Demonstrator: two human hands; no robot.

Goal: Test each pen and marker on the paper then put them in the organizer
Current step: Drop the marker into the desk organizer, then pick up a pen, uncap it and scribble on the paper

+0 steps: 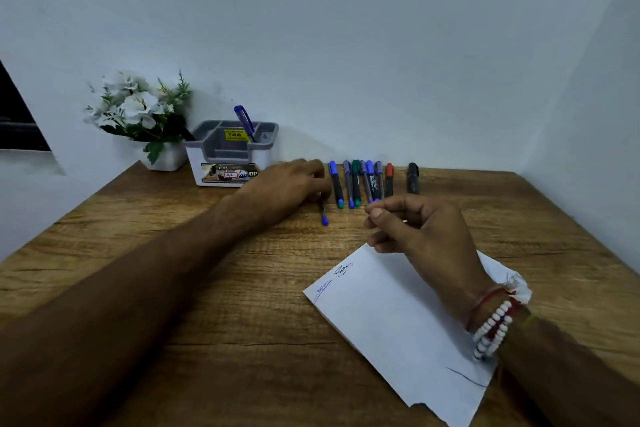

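- Left hand (291, 184): it reaches palm-down to the left end of the pen row (367, 182), which lies along the far edge of the table (173, 288). Its fingers bend over the blue-tipped pen (324, 217), whose near end juts out from under them. This reads as a pinch on the barrel, but the contact itself is hidden.
- Right hand (426, 232): it hovers over the far corner of the paper (398, 322). The fingers are curled and the thumb tip meets the forefinger. Nothing shows between them.
- Pens: these look like light, rigid, smooth plastic barrels that are likely to roll on the wood. Take hold at mid-barrel with the thumb and two fingers.
- Red marker (389, 179) and black marker (412, 177), at the right end of the row: the bodies are thicker and probably easier to grip. Use the same mid-barrel hold.
- Paper: a thin, limp sheet with a torn near edge. It probably slides under a pen stroke, so steady it with the free hand.
- Organizer (232, 149): it stands far left of the row, just beside the flower pot (138, 108). It appears to be light plastic and may shift if knocked. One blue pen (242, 117) stands in a far compartment.
- Legible text: the yellow sticker (234, 135) shows "49.00". The front label (228, 174) shows "42" in a box and the letters "OP"; the left hand covers the rest.
- The barrel print is too small to read. The blue scribble (322, 288) and black scribble (343, 269) on the paper cannot be read.
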